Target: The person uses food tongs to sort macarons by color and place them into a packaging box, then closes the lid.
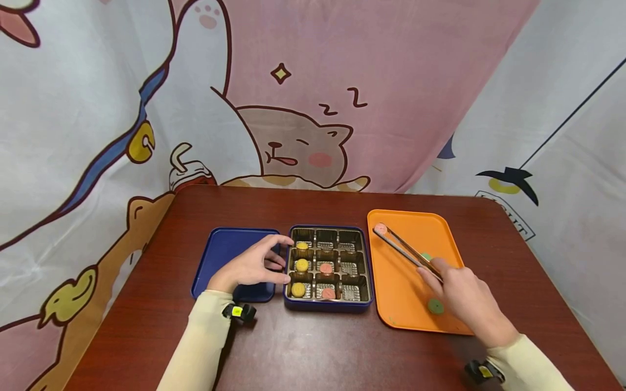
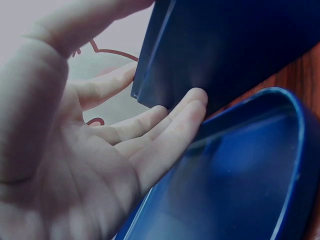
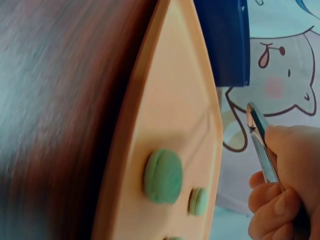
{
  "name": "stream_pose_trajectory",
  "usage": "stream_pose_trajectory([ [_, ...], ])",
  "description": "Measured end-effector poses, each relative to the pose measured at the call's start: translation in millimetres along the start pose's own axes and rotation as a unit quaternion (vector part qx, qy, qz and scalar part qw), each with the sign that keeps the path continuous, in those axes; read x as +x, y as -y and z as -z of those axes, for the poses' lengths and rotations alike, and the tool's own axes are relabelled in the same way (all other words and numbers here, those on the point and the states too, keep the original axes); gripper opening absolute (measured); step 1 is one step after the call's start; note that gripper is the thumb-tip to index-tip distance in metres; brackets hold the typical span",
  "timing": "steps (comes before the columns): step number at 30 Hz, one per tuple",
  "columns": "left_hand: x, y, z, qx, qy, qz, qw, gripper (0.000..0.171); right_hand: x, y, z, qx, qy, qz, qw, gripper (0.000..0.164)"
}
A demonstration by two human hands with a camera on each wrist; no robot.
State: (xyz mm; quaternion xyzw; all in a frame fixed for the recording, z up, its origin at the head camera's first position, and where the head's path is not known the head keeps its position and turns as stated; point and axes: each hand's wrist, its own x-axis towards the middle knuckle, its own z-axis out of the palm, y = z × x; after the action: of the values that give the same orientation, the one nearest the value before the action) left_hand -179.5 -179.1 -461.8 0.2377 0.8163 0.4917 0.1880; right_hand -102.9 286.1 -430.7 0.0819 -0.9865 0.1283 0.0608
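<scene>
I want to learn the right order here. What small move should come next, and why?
Probably the right hand should carry the pink cookie between the tips of the tongs to the empty back middle compartment of the box, because two more pink cookies sit in that column.

On a reddish-brown table (image 1: 313, 347), a 9-compartment navy box (image 1: 327, 306) stands between a rimmed blue lid (image 1: 220, 258) on its left and an orange tray (image 1: 401, 290) on its right. The box's left column holds 3 yellow macarons (image 1: 302, 265), 1 per compartment; its middle column holds 2 pink macarons (image 1: 325, 268), in the middle and nearest rows. The left hand (image 1: 255, 266) extends over the lid, thumb and fingertips at the box's left edge. The right hand (image 1: 464, 293) grips metal tongs (image 1: 398, 248) pinching another pink macaron (image 1: 380, 228) by the tray's far-left corner. On the tray lie 2 green macarons (image 1: 435, 306), 1 partly hidden by the tongs.
</scene>
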Motion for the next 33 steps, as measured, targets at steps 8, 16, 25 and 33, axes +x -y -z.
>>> stream_pose_trajectory([
  [8,0.4,1.1,0.2,0.001,0.000,-0.001,1.0000,0.080,2,18,-2,0.001,-0.017,0.021,1.000,0.034],
  [16,-0.5,-0.4,0.0,0.006,-0.001,-0.002,1.0000,0.081,5,36,-10,-0.005,-0.057,0.073,0.996,0.033],
  [25,-0.1,0.2,-0.4,0.008,-0.003,-0.004,1.0000,0.080,13,58,-16,0.000,-0.056,0.091,0.994,0.035],
  [33,-0.1,0.6,-0.7,0.006,-0.004,-0.002,1.0000,0.080,17,68,-21,0.012,-0.046,0.103,0.994,0.034],
])
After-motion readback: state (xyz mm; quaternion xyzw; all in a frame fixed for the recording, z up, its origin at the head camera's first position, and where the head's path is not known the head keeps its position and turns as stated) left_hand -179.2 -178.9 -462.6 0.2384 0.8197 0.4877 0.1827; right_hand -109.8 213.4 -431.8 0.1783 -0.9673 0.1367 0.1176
